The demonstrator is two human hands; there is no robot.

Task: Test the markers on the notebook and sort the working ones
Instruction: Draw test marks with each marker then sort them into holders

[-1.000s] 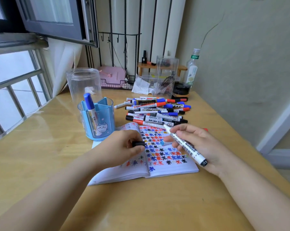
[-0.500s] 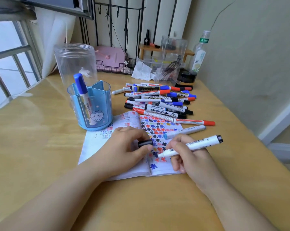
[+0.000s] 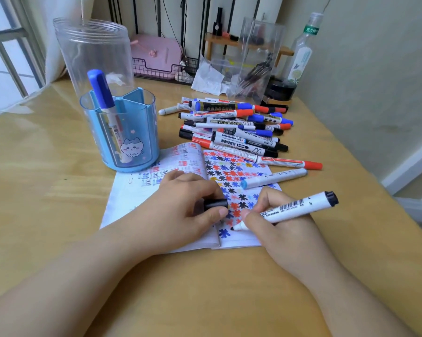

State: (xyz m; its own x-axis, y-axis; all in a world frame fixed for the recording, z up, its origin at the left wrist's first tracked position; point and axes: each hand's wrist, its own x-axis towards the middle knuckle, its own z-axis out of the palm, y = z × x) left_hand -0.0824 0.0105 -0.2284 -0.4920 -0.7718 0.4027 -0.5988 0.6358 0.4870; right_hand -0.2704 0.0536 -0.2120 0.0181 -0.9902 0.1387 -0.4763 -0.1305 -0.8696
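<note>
An open notebook (image 3: 137, 190) lies on the wooden table, its right page covered with red, blue and black star marks. My right hand (image 3: 278, 229) grips a white marker with a black end (image 3: 299, 207), its tip touching the lower part of the right page. My left hand (image 3: 180, 212) rests on the notebook and pinches the black cap (image 3: 216, 204). A pile of several markers (image 3: 236, 127) lies behind the notebook. A blue pen holder (image 3: 122, 132) at the left holds one blue-capped marker (image 3: 103, 96).
A light blue marker (image 3: 275, 178) and a red-capped marker (image 3: 292, 163) lie at the notebook's top right. A clear jar (image 3: 93, 49) stands behind the holder. A clear box (image 3: 256, 59), a bottle (image 3: 302, 49) and a pink case (image 3: 156, 54) line the wall.
My right hand turned the marker over and brought its tip down onto the right page. The view tilted downward and came closer. The left hand kept holding the cap.
</note>
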